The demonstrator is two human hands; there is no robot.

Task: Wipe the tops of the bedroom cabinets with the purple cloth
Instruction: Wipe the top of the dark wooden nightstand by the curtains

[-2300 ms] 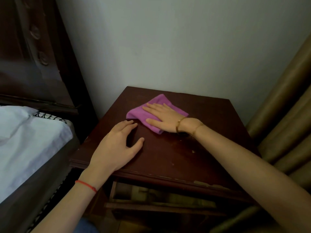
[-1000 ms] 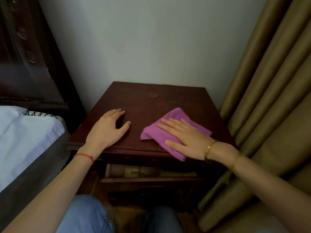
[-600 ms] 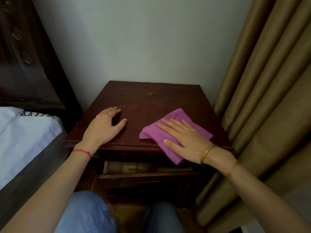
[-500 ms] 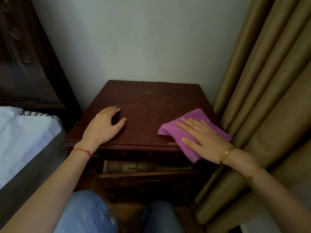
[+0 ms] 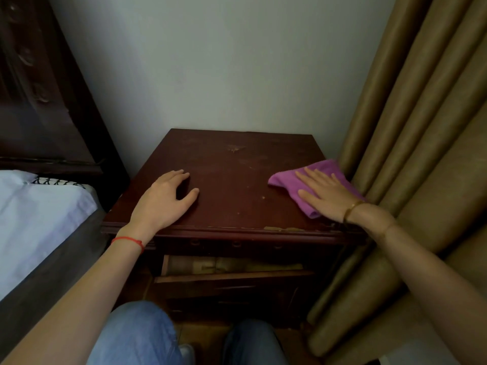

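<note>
Cloth (image 5: 295, 181), purple and folded, lies at the right edge of the cabinet (image 5: 232, 180) top, just beside the curtain (image 5: 411, 143). Right hand (image 5: 325, 194) presses flat on it, fingers spread, no grip closed round it. Left hand (image 5: 164, 202) rests palm-down near the front left corner (fingers loosely arched, grasping nothing). Bed (image 5: 37, 214) stands left of the cabinet

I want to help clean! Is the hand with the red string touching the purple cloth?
Apart. The head view shows the left hand flat on the cabinet top, with bare wood between it and the purple cloth.
</note>
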